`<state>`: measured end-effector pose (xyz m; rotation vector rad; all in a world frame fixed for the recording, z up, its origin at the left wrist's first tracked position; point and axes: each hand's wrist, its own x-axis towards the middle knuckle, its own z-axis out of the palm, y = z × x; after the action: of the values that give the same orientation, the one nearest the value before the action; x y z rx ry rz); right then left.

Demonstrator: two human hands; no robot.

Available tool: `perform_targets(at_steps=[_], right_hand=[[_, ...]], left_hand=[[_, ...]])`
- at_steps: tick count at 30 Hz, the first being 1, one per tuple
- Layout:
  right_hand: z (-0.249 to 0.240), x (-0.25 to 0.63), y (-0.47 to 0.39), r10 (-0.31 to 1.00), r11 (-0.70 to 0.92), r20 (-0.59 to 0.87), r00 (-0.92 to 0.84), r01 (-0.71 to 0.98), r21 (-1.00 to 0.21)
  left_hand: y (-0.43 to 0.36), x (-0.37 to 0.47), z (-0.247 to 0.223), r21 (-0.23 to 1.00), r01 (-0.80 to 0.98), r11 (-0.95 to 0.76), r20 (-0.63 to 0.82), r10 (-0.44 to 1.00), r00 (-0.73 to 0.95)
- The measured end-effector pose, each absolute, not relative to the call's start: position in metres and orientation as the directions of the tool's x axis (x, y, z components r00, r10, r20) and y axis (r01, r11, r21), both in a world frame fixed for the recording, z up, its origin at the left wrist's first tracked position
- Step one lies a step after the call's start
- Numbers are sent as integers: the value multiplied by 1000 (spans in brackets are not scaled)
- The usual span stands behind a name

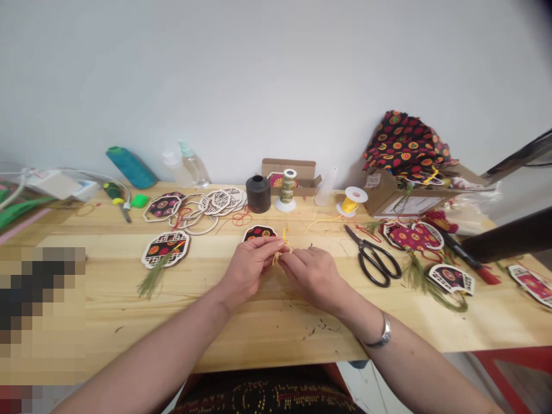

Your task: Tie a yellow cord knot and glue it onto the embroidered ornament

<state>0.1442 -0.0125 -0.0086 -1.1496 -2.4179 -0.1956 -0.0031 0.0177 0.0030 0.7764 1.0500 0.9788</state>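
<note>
My left hand (pixel 250 265) pinches a thin yellow cord (pixel 285 237) between thumb and fingertips over the middle of the table. Close against it on the right, my right hand (pixel 313 273) is closed on the same cord, the fingertips of both hands nearly touching. Short loops and ends of the cord stick up and down between them. Just behind my left hand lies a framed ornament with dark patterned fabric (pixel 259 232), its lower part hidden by the hand. A spool of yellow cord (pixel 351 202) stands farther back on the right.
Black scissors (pixel 379 261) lie right of my hands. Another ornament with a green tassel (pixel 166 250) is at left, pale cut-out frames (pixel 224 201) behind. Black (pixel 258 194) and green thread spools (pixel 288 191) stand at the back, a cardboard box (pixel 388 195) at right.
</note>
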Motion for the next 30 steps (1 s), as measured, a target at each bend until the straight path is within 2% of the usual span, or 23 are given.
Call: perform_targets(at_steps=[1,3,6,8,10,12,15,20,25,30], right_hand=[[-6,145,-13,687,667,458,-564,739,-91],[0,146,-14,687,695,498,-529,679,-237],[7,147,-12,807,564,542,-235,580,-588],[8,147,-7,919,373,389,-59,446,-813],[7,146,-3,989,142,132,-61,218,-966],[5,145,1,987,-58,-55,-148,-14,-998],[3,143,3,978,-164,-134,-163,-189,-968],[-1,144,5,986,-162,-153,-65,-191,-968],[-1,144,7,982,-185,-167,-89,-266,-946],[-1,144,8,982,-188,-173,-79,-237,-953]], left_hand=[[18,-3,3,881,-276,386,-346,920,181],[17,-4,2,883,-276,379,-339,923,182],[17,-3,1,895,-271,355,-317,932,175],[16,-3,1,902,-255,348,-312,935,170],[16,-2,1,913,-234,334,-301,939,166],[15,-1,1,927,-205,315,-284,944,169],[13,0,0,945,-144,292,-264,946,189],[10,0,-2,960,-55,274,-251,931,265],[11,0,-1,957,-51,285,-261,927,270],[12,0,0,959,-22,284,-266,920,288]])
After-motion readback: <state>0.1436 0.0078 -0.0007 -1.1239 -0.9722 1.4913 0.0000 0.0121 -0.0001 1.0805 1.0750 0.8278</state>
